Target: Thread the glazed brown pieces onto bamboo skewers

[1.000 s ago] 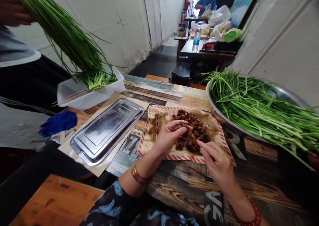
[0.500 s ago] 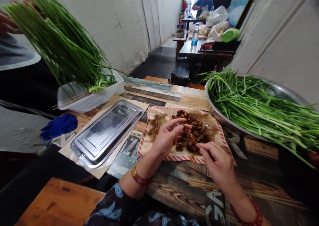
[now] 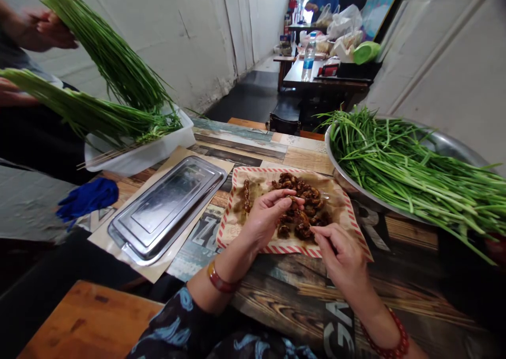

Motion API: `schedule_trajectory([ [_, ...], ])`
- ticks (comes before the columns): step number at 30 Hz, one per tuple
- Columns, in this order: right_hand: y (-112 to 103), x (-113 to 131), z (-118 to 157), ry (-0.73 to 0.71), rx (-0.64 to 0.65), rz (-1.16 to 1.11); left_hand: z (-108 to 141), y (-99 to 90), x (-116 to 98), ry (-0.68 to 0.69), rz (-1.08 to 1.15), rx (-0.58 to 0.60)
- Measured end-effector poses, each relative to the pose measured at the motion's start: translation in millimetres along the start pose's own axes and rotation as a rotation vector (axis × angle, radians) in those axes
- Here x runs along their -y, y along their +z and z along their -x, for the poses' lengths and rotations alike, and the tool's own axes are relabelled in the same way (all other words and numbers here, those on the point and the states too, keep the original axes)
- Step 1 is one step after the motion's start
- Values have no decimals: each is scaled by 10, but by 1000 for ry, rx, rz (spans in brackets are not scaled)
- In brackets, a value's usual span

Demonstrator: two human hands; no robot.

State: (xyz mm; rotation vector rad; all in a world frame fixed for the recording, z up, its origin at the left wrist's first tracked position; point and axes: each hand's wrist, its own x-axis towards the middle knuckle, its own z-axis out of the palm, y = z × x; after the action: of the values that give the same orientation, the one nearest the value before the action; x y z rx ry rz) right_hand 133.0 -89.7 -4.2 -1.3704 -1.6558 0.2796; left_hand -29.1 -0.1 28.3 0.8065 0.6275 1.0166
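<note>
- Your left hand [image 3: 266, 216] is over the striped paper [image 3: 259, 235], its thumb and forefinger drawn nearly together on a small brown piece [image 3: 294, 203].
- Your right hand [image 3: 342, 251] is at the near edge of that paper, thumb and forefinger pinched together beside the food; whatever lies between the tips is too small to tell.
- The glossy brown food [image 3: 312, 194] lies in a loose heap on the paper, right of its middle, just in front of your fingers.
- A loaded skewer [image 3: 246, 195] lies on the paper's left side, apart from the heap.
- The paper, bordered in red and white, lies on the wood-patterned table [image 3: 272, 280] before you.
- To your left on the table, a shiny metal tray [image 3: 168, 211] rests on a brown sheet [image 3: 152, 273], with a blue glove [image 3: 89, 194] near it.
- Beyond the tray, a co-worker's hands [image 3: 51, 29] hold long green stalks [image 3: 118, 69] over a white tub [image 3: 130, 165].
- To your right, a wide metal bowl [image 3: 361, 193] carries heaped greens [image 3: 415, 172], some hanging over its rim.
- Farther back, a water bottle [image 3: 308, 61] stands upright on another table [image 3: 294, 75].
</note>
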Motion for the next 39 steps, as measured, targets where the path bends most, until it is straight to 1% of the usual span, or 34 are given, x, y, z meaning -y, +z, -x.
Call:
schedule_trajectory([
  [6, 4, 22, -10, -32, -22, 29, 2, 13, 4, -12, 8, -17],
  [13, 12, 58, 1, -69, -29, 134, 12, 45, -12, -5, 0, -40],
  [15, 8, 67, -6, -32, -30, 94, 14, 51, -17, -4, -5, -43],
  [21, -17, 60, -35, 131, 41, -93, 9, 46, -14, -13, -16, -43],
  [25, -15, 43, -38, 180, 87, -161, 4, 46, -14, -19, -24, -45],
  [27, -11, 47, -35, 156, 73, -140, 4, 46, -14, -20, -24, -45],
  [33, 6, 103, -30, -15, -24, 63, 13, 41, -3, -30, -9, -41],
  [35, 20, 121, -36, -18, -36, 78, 18, 46, -8, -32, -8, -43],
  [39, 44, 137, -57, 32, -46, 56, 16, 55, -30, -40, -11, -65],
])
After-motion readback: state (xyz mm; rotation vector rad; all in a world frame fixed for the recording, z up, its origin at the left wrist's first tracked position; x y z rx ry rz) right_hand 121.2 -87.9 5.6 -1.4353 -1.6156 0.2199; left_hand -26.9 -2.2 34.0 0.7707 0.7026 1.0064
